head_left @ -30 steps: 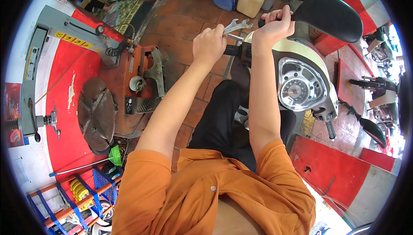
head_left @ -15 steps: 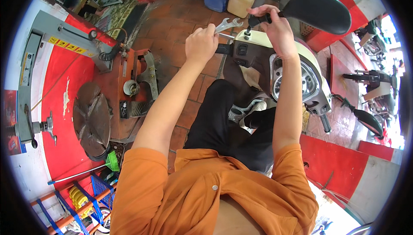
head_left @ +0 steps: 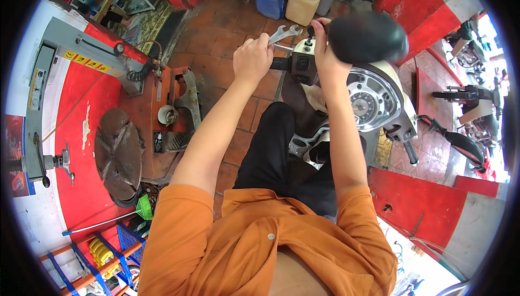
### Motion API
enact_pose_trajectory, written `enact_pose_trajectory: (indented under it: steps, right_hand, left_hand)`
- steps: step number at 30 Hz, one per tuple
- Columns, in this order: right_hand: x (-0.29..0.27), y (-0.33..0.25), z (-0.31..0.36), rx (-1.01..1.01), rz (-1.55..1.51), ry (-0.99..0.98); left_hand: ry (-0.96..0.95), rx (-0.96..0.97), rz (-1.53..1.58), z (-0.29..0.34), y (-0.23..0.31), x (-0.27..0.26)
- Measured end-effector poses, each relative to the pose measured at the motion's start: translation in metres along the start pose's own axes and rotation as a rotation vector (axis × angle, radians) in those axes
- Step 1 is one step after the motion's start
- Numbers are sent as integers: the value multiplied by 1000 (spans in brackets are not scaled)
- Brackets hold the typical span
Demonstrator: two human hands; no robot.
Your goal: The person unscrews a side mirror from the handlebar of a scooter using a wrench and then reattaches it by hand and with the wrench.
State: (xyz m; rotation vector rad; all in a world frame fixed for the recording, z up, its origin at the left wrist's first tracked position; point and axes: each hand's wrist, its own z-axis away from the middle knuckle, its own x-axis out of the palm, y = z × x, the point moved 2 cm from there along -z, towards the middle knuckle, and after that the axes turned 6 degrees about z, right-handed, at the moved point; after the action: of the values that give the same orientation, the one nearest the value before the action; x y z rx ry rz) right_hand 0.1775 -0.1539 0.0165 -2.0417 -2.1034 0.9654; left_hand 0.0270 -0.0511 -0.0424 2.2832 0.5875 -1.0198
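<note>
My left hand (head_left: 253, 60) is closed around open-end wrenches; two wrench jaws (head_left: 284, 34) stick out past the fingers, over the scooter's left handlebar grip (head_left: 280, 63). My right hand (head_left: 331, 67) grips a black side mirror (head_left: 365, 38) near its stem, with the thumb up; the mirror head is smeared by motion and hides some fingers. Just left of that hand, a black mirror mount (head_left: 309, 41) rises from the handlebar cover. The cream and brown scooter (head_left: 304, 67) stands before me, its round dial (head_left: 364, 106) partly behind my right forearm.
The other mirror (head_left: 465, 151) sits on the scooter's right side. Blue and cream jerrycans (head_left: 302, 8) stand beyond the front. At left is a tyre-changing machine with a round turntable (head_left: 118, 154) and a red-orange body (head_left: 153, 160). Parked motorbikes (head_left: 468, 98) line the right.
My right hand has brought the mirror left and down, its head swinging toward me. The left hand with the wrenches has barely moved. My head view has shifted slightly.
</note>
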Motion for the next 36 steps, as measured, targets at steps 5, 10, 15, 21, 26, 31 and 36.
enact_pose_trajectory:
  steps: [5,10,15,21,26,31,36]
  right_hand:
    - [10,-4,-18,-185,66,56]
    - [22,33,3,-85,-238,-162]
    - [-1,3,-1,206,-557,-429]
    - [9,6,-35,1,-304,-345]
    - [29,9,-14,126,-504,-266]
    - [-7,12,-9,-42,-775,-406]
    - [0,60,-8,-166,-567,-559]
  left_hand:
    - [-3,-27,11,-3,0,1]
    - [71,56,75,0,-3,7]
    - [-30,-47,-11,-1,2,-2]
    - [11,28,14,1,3,7]
    - [-4,-33,-7,-1,0,3]
    - [-25,-25,-37,0,1,-4]
    - [4,-24,-19,-2,5,0]
